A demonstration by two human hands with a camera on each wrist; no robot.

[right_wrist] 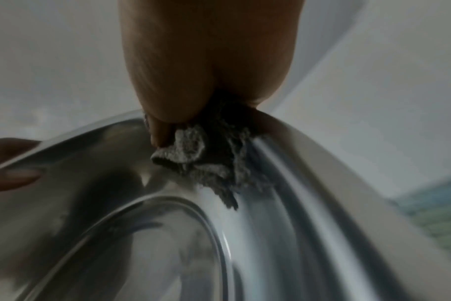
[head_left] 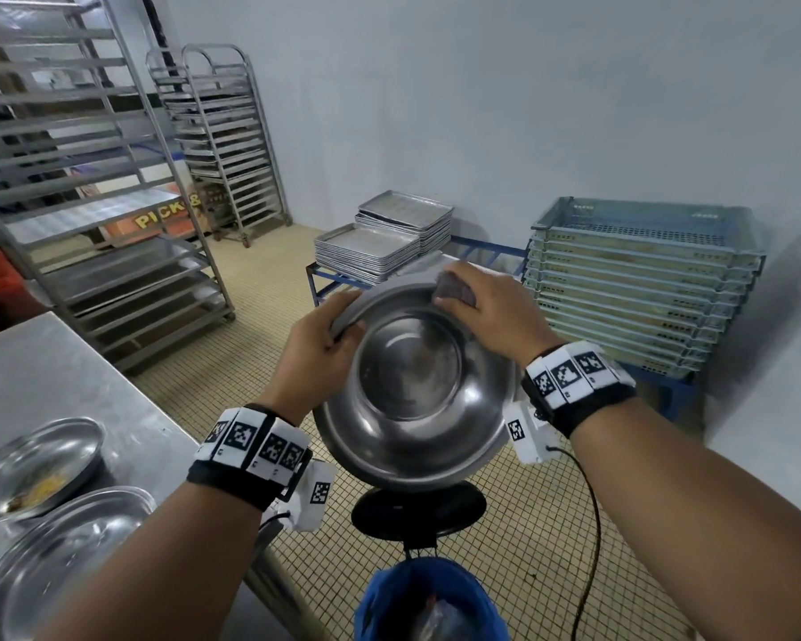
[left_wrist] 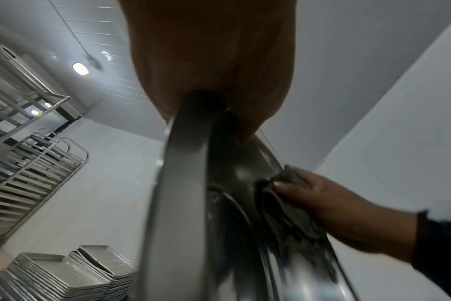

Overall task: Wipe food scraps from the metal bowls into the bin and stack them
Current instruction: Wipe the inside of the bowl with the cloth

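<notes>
So I've got the big metal bowl [head_left: 412, 390] up in the air, tilted so the inside faces me, right over the bin with the blue liner [head_left: 431, 599] down by my feet. There's a round black lid [head_left: 419, 508] showing just below the bowl too.

My left hand [head_left: 313, 351] is clamped on the bowl's left rim, thumb hooked inside the rim and fingers wrapped around the outside. My right hand [head_left: 491, 307] is bunched around a grey rag [head_left: 454, 291], pressing it against the inner wall near the top rim. From the right wrist view the rag [right_wrist: 206, 160] is crumpled up under my fingers, sitting right on the slope just inside the rim. The left wrist view shows the rim edge-on, with my right hand [left_wrist: 332, 209] and the rag on the far side.

Inside of the bowl looks mostly clean, just some faint smears around the flat bottom.

On the steel table [head_left: 65, 377] to my left there are two more bowls: the farther one [head_left: 35, 469] has yellowish food scraps in it, and the nearer one [head_left: 56, 562] overlaps it, partly cut off by the frame.

Behind it all: stacked metal trays [head_left: 380, 242] on a blue frame, a pile of pale crates [head_left: 639, 289], and tray racks [head_left: 93, 178] along the wall.
</notes>
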